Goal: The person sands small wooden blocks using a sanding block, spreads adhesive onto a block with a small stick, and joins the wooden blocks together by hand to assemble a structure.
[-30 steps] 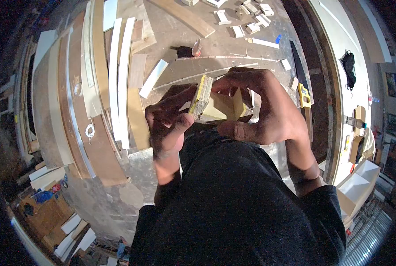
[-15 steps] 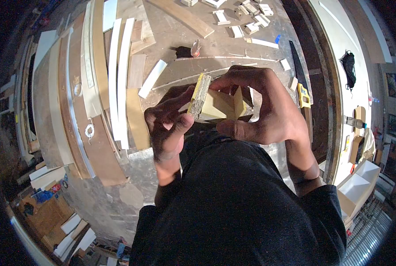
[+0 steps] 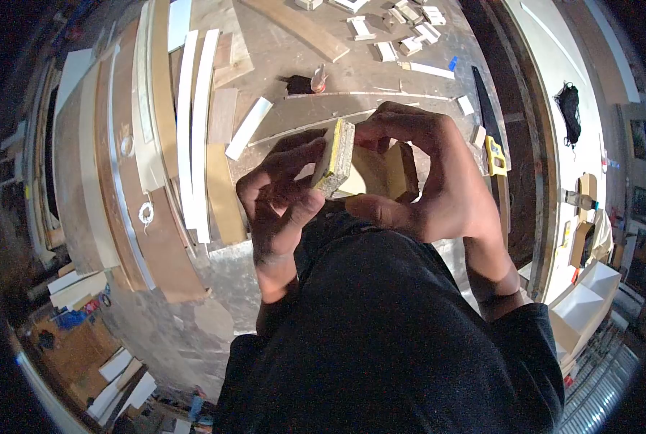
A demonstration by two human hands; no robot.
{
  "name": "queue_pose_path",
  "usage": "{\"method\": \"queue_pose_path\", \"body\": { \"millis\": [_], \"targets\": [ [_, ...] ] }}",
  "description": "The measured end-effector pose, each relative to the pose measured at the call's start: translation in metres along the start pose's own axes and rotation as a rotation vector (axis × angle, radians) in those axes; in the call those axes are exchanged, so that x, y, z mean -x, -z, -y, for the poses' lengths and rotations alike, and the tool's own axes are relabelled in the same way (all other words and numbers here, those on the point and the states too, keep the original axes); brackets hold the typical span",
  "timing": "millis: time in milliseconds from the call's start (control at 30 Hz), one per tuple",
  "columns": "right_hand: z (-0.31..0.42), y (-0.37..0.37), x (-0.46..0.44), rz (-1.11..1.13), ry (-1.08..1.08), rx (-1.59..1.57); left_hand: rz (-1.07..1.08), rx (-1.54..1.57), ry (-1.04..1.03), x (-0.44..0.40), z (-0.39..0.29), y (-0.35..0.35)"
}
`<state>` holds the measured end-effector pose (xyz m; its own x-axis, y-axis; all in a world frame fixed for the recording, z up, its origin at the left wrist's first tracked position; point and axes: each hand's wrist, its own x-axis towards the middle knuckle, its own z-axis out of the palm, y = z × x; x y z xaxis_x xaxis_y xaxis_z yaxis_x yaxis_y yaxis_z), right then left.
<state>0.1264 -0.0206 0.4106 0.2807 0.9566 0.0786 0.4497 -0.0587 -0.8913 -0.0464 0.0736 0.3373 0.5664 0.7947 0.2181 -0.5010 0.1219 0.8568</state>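
Note:
Between my hands, close to my body, is a small wooden assembly [image 3: 372, 170] of pale boards joined at angles. My left hand [image 3: 279, 195] grips a short thick board [image 3: 335, 158] at its left side, with rough chipboard layers and a yellow line along its edge. Thumb and fingers press on that board's outer face. My right hand [image 3: 438, 177] curls around the right part of the assembly, fingers over the far side and thumb along the near side. Part of the assembly is hidden by my right fingers and thumb.
Long strips [image 3: 206, 130] lie at the left. Several small wooden pieces [image 3: 409, 45] are at the top, near a small bottle [image 3: 318, 78]. A yellow-handled saw [image 3: 495, 155] lies at the right, beyond it black cord [image 3: 569, 114] and a white compartment box [image 3: 587, 304].
The assembly has turned in my hands, showing more of the thick board's edge and the dark-edged right piece. My fingers have shifted slightly with it.

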Motion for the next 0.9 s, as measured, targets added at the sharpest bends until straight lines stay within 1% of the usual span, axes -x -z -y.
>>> {"method": "queue_pose_path", "body": {
  "millis": [33, 100, 167, 233, 300, 400, 433, 467, 600, 633, 733, 767, 833, 900],
  "targets": [
    [0.002, 0.000, -0.001, -0.003, 0.003, 0.018, -0.036, 0.019, -0.050, 0.001, 0.003, -0.001],
    [0.009, 0.002, -0.005, 0.030, -0.138, 0.003, -0.071, 0.037, -0.098, 0.001, 0.003, -0.001],
    [0.009, 0.005, -0.010, 0.060, -0.132, 0.025, -0.072, -0.060, 0.025, -0.003, -0.005, 0.001],
    [0.007, 0.004, -0.012, 0.092, -0.126, 0.049, -0.041, -0.059, 0.014, -0.008, -0.008, 0.000],
    [0.001, 0.000, -0.010, -0.001, -0.015, -0.006, -0.012, -0.057, 0.002, -0.009, -0.008, 0.000],
    [0.003, 0.003, -0.015, 0.020, -0.033, -0.006, -0.015, -0.093, 0.005, -0.010, -0.007, 0.003],
    [0.001, 0.002, -0.015, 0.021, -0.035, -0.006, 0.018, -0.100, -0.004, -0.014, -0.007, 0.004],
    [-0.003, 0.000, -0.016, -0.012, -0.054, -0.040, 0.050, -0.108, -0.013, -0.016, -0.007, 0.004],
    [-0.008, -0.007, -0.015, -0.100, -0.062, -0.088, 0.002, -0.084, 0.054, -0.017, -0.011, 0.000],
    [-0.009, -0.009, -0.014, -0.118, -0.058, -0.093, 0.007, -0.122, 0.062, -0.018, -0.010, 0.002],
    [-0.010, -0.012, -0.014, -0.216, -0.071, -0.238, 0.011, -0.144, 0.075, -0.019, -0.008, 0.004],
    [-0.004, -0.007, -0.016, -0.110, -0.154, -0.189, 0.012, -0.136, 0.078, -0.020, -0.008, 0.004],
    [0.000, -0.004, -0.019, -0.004, -0.237, -0.140, -0.009, -0.132, 0.063, -0.021, -0.009, 0.000],
    [0.000, -0.002, -0.021, 0.009, -0.188, -0.064, -0.028, -0.135, 0.049, -0.021, -0.009, -0.001]
  ]
}}
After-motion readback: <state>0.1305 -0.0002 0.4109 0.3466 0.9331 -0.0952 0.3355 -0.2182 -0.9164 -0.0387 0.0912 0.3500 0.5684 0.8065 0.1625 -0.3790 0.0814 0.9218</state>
